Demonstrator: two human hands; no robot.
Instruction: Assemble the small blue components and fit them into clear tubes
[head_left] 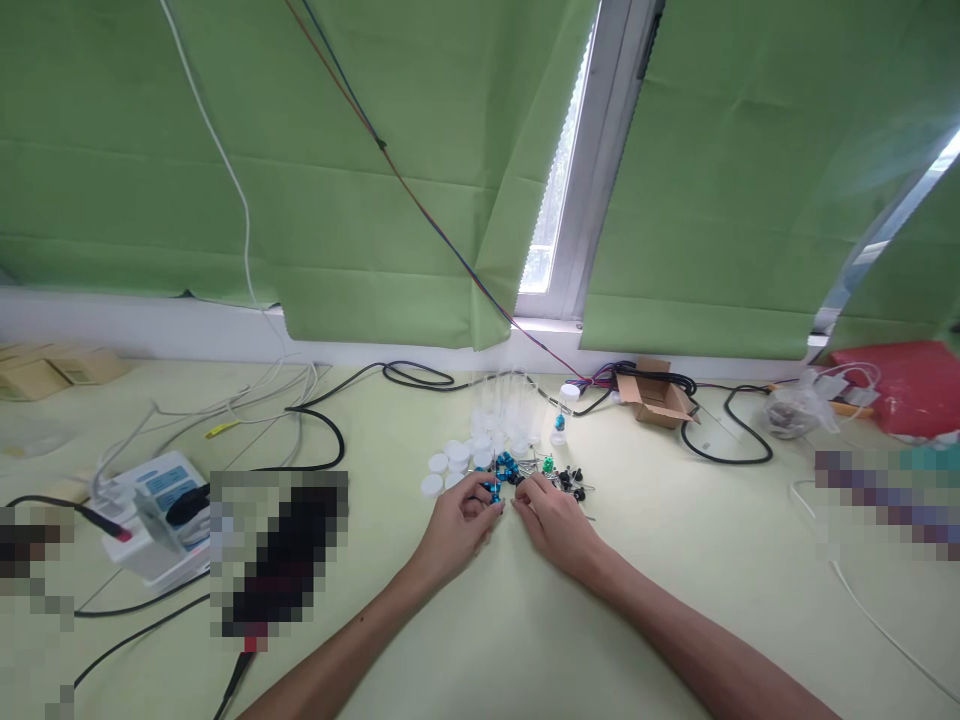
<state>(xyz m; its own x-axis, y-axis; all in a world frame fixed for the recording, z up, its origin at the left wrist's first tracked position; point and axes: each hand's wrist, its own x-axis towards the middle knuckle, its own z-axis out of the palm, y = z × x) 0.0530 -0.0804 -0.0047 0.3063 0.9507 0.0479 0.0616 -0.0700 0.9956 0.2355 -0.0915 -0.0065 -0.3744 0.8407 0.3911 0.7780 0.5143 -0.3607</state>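
Observation:
My left hand (456, 522) is closed in a pinch around a small blue part with a thin metal stem (495, 489), held upright just above the table. Close beside it, my right hand (556, 517) has its fingers curled and drawn together, and whatever is between the tips is too small to make out. Just beyond the fingers lies a pile of small blue parts (508, 465), partly covered by both hands. To the right are black parts with metal stems (574, 484) and a green part (548, 465). White round caps (438, 464) lie left of the pile.
Several clear tubes (512, 400) stand behind the pile. A capped tube (559, 424) holds a blue part. An open cardboard box (658, 400) sits at back right, and a white power device (154, 510) with cables at left. Black cable (416, 376) runs along the back.

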